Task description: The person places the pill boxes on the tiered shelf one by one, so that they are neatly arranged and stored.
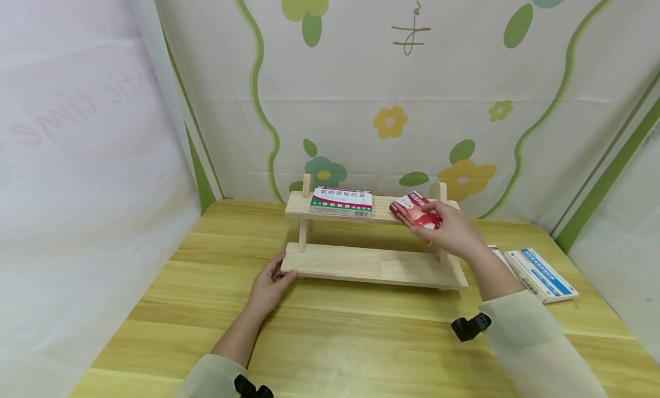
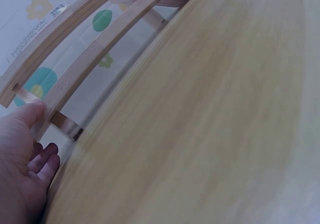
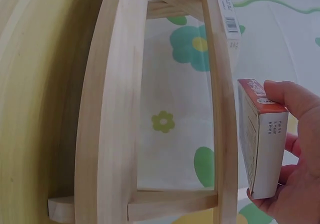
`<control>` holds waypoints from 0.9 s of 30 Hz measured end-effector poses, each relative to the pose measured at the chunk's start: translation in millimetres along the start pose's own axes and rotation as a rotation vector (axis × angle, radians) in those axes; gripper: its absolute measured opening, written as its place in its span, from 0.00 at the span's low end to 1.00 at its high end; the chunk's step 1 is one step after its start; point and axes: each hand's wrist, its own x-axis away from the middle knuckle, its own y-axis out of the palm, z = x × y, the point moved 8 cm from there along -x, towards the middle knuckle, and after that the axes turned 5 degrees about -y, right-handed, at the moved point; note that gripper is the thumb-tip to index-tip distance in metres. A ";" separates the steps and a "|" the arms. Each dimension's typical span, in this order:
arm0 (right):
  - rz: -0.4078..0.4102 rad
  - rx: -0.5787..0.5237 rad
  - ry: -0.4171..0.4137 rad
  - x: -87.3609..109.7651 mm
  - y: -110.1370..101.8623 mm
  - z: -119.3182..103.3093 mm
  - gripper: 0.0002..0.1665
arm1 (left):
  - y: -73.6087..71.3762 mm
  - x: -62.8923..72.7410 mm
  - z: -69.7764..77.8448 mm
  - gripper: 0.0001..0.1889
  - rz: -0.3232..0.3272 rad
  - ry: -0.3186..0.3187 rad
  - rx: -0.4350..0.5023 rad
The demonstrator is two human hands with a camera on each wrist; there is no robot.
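A two-tier wooden display rack [image 1: 356, 261] stands on the table. At its left end my left hand [image 1: 267, 284] grips the lower board, thumb on the top edge and fingers below, as the left wrist view also shows. My right hand [image 1: 450, 229] pinches a red medicine box [image 1: 404, 210] between thumb and fingers, tilted over the right part of the upper board. In the right wrist view, the held box [image 3: 260, 139] hangs close to the upper board [image 3: 224, 109]. A white, green and pink medicine box [image 1: 340, 202] lies on the upper board's left part.
Right of the rack, a blue-and-white box [image 1: 543, 274] lies on the wooden table [image 1: 319, 341]. Beside it another box [image 1: 494, 249] is partly hidden by my right forearm. A printed cloth [image 1: 340, 123] hangs behind the rack.
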 end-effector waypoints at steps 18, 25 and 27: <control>0.077 0.110 -0.034 -3.5 3.8 -7.9 0.34 | 0.4 1.2 0.7 0.36 -0.013 -0.001 0.014; 0.128 0.142 -0.014 6.9 -0.5 -5.2 0.43 | -0.3 0.0 0.2 0.36 -0.002 -0.002 0.007; 0.152 0.136 -0.016 11.1 -2.1 -4.4 0.42 | -0.5 0.5 0.6 0.36 -0.003 0.000 0.003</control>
